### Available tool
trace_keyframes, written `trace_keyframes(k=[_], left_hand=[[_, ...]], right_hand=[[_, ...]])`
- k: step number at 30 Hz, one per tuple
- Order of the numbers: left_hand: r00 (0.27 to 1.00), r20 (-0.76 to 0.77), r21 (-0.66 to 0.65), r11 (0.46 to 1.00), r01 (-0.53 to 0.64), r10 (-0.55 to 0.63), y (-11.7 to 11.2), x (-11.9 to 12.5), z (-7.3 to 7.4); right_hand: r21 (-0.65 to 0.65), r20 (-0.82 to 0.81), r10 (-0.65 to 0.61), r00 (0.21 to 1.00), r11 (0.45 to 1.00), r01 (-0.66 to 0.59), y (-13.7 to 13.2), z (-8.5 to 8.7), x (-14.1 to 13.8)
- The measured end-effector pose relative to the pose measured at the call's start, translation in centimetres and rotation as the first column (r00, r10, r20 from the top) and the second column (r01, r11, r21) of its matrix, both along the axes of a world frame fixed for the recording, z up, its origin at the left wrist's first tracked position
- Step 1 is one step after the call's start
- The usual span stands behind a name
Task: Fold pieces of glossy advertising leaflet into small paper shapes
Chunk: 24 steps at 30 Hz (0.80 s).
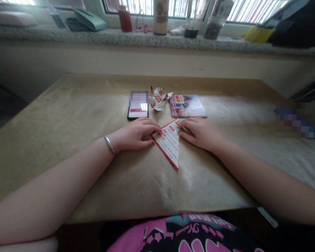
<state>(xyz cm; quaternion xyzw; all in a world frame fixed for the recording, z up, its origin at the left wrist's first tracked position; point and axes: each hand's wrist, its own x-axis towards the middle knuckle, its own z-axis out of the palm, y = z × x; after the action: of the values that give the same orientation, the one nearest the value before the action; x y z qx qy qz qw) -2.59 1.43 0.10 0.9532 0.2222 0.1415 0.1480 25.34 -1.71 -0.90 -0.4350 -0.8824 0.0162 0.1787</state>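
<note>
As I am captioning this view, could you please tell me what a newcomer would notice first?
Probably the red-edged white paper triangle, lying centrally between the left hand and right hand. Behind it, crumpled paper sits between a phone on the left and colourful printed stack.

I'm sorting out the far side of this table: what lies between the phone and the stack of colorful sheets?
The head view shows a spiky, crumpled-looking white-and-red paper piece between the phone and the colorful stack.
</note>
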Motion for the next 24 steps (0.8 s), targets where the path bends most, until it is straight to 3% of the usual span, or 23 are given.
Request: trace_keyframes(k=[7, 16, 24], left_hand=[[0.999, 0.026, 0.075, 0.997, 0.025, -0.027, 0.1, 0.1, -0.4], [1.0, -0.021, 0.203, 0.979, -0.001, 0.006, -0.3, 0.5, -0.5], [0.995, -0.036, 0.326, 0.942, -0.076, 0.093, -1.2, 1.4, -0.3]], right_hand=[[-0.16, -0.098, 0.016, 0.995, 0.987, -0.032, -1.1, 0.2, -1.0], [-0.228, -0.136, 0.097, 0.986, 0.965, -0.126, -0.4, -0.3, -0.8], [-0.09, -0.19, 0.175, 0.966, 0.977, -0.194, -1.6, 0.6, -1.7]])
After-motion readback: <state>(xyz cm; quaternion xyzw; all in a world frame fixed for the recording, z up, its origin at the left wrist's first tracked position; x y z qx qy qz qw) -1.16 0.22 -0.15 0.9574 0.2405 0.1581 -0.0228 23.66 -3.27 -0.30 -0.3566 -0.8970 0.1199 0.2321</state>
